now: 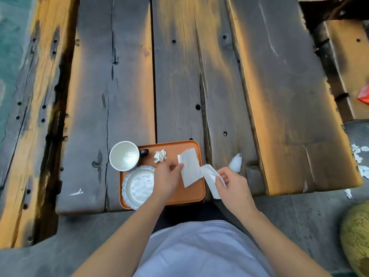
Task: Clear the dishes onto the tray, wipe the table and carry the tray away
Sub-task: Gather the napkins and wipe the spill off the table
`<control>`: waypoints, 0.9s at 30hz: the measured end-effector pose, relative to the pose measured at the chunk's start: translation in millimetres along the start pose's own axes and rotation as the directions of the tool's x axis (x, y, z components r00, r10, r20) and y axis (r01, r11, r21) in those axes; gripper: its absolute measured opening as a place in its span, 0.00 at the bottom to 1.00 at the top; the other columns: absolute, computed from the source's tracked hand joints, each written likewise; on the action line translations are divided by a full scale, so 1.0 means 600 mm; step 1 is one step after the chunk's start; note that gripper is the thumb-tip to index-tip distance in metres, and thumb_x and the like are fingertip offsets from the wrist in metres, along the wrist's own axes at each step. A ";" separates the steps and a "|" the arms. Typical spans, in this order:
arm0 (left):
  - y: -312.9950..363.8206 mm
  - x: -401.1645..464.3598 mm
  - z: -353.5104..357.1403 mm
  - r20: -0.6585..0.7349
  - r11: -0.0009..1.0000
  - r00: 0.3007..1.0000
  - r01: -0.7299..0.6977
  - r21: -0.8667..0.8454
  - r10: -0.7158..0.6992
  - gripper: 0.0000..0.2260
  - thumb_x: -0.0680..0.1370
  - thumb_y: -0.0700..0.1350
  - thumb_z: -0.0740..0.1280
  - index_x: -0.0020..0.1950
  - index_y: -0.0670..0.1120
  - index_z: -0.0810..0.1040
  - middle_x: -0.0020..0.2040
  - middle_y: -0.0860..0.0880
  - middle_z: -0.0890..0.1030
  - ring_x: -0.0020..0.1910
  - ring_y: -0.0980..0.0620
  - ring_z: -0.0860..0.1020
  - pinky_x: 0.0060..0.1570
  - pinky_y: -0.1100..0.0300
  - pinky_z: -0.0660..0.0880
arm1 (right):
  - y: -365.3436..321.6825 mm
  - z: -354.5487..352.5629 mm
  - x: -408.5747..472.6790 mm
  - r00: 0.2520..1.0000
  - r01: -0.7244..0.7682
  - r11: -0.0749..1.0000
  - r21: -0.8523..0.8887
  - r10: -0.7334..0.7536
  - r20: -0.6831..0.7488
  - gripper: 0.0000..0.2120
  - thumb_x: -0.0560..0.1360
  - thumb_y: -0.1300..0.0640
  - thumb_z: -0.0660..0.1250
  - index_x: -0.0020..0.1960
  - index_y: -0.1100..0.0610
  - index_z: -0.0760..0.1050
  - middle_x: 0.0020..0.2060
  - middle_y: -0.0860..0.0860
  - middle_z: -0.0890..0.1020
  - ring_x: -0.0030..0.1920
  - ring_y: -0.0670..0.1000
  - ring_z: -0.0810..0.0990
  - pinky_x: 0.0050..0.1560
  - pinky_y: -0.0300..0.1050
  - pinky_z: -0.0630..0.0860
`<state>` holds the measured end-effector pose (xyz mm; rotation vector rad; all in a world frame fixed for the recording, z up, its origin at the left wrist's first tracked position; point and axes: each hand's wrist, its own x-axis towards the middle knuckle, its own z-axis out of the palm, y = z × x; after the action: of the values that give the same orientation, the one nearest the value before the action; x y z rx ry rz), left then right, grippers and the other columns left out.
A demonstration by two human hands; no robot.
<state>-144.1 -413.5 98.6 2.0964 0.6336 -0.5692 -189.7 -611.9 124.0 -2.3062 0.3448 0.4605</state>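
Both hands hold one strip of tissue point(191, 170) just over the tray point(191, 194), w/ the near table point(111, 96) edge below. Left hand point(166, 179) pinches the wider sheet at its left edge, thumb & fingertips closed on the paper. Right hand point(227, 181) has its fingers curled round the narrower, twisted end. Strip sags a little btwn them, so prob being pulled apart or opened out to make a wiping pad – a judgement only.

Dishes look cleared already: plate point(137, 186) sits in the tray's near-left corner, cup point(124, 155) at the far-left corner, overhanging the rim, handle pointing right. A crumpled wad point(160, 156) lies on the tray beside the handle, likely dumped there as rubbish to go out w/ the rest.

Tray is parked at the near edge, close to the body, handy for lifting later. Wipe not yet done by the look of it: a white scrap point(76, 192) lies on the planks left of the tray. White rounded thing point(235, 161) right of the tray – can't tell what it is
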 end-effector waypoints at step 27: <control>0.064 0.196 -0.023 0.018 0.701 0.889 -0.374 0.608 0.458 0.14 0.80 0.43 0.62 0.63 0.39 0.78 0.58 0.39 0.79 0.60 0.39 0.75 0.57 0.48 0.73 | -0.044 0.070 0.095 0.916 -0.366 0.839 0.403 0.249 0.315 0.04 0.77 0.56 0.69 0.50 0.56 0.79 0.44 0.51 0.86 0.46 0.53 0.85 0.45 0.48 0.82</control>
<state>-27.5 -394.3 58.6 2.7878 0.0018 -0.3890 -137.8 -569.8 88.7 -1.7124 0.6345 0.7406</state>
